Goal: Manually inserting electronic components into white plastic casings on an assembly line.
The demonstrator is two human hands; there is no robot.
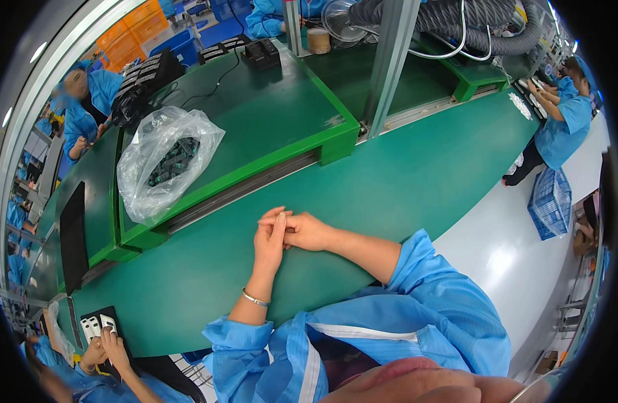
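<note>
Over the green worktop (349, 195), my two hands are clasped together in front of me. My left hand (269, 243) has a silvery bracelet (256, 297) at its wrist and is closed against the fingers of the other hand, its thumb on top. From the right comes my right hand (307, 232), its fingers folded into the left. No tool or part shows in either hand, and the inside of the grasp is hidden. Beyond them, a clear plastic bag (208, 138) of small dark parts lies on a raised green platform (268, 101).
A metal post (391, 67) rises behind the worktop. At lower left a co-worker's hands (107, 352) handle white devices (97, 325) on a dark mat. Another person (567, 117) stands at far right, near a blue crate (549, 205). A black box (262, 55) sits on the platform.
</note>
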